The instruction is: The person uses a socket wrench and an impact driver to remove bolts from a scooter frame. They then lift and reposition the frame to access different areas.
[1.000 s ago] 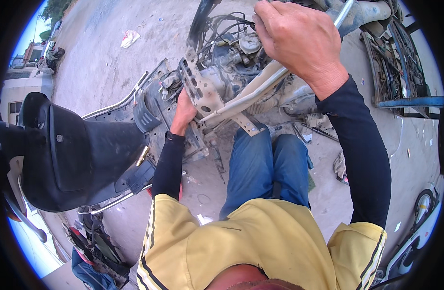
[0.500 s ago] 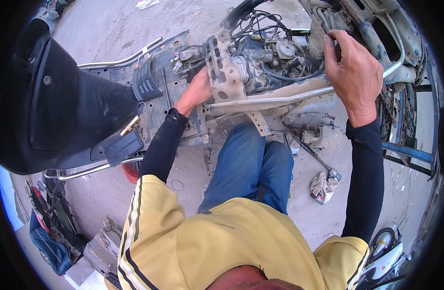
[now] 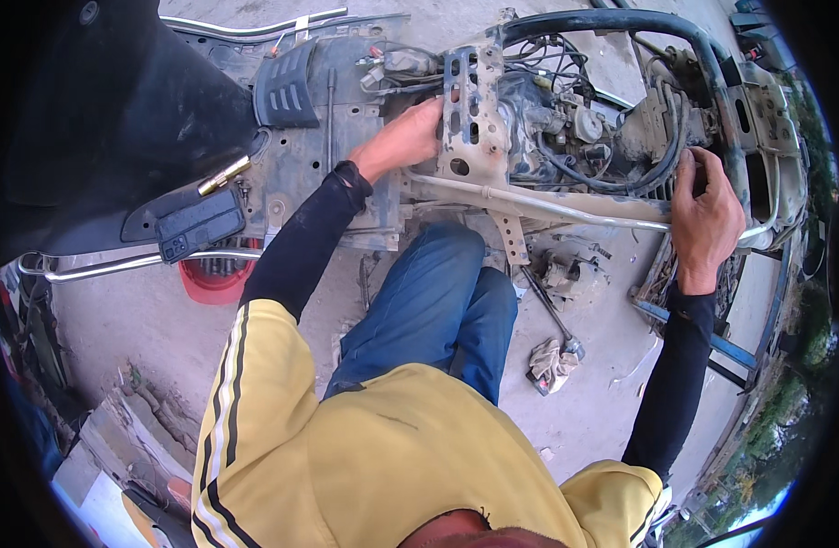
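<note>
Bracket dusty and tan, with dark slots and round holes.

1. Right grip: lowered from its earlier raised position toward the silver tube.
2. Engine: now uncovered, left of right grip.
3. Red container: more exposed, lower left of left grip.

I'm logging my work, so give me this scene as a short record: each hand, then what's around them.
Left hand: at the perforated bracket, fingertips partly hidden behind it
Right hand: over the silver tube, fingers bent, grip unclear
Exposed parts: black cables, right of the bracket
Lying together: phone, brass-coloured cylinder
Ground: long-handled tool, crumpled cloth by its end
Partly hidden: red container, lower left
</note>
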The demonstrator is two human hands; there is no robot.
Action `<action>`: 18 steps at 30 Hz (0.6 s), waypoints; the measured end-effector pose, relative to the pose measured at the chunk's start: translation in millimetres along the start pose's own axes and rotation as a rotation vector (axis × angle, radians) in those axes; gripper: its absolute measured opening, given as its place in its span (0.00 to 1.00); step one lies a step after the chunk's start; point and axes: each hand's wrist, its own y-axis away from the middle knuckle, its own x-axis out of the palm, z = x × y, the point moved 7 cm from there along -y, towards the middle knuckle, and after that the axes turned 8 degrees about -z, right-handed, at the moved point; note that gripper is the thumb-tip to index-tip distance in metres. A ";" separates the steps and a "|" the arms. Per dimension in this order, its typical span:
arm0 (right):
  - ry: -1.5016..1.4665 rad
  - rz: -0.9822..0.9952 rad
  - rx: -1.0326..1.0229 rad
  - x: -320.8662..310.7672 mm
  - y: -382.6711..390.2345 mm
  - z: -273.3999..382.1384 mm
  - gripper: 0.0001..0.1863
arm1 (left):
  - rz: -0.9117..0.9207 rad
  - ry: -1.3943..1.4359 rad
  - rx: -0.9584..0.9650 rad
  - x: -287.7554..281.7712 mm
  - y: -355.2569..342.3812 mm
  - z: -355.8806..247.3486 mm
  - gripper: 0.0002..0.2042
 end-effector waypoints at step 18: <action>0.083 0.095 0.028 12.5 1.0 -13.7 0.11 | -0.409 -0.379 -0.380 -194.1 92.0 -17.1 0.14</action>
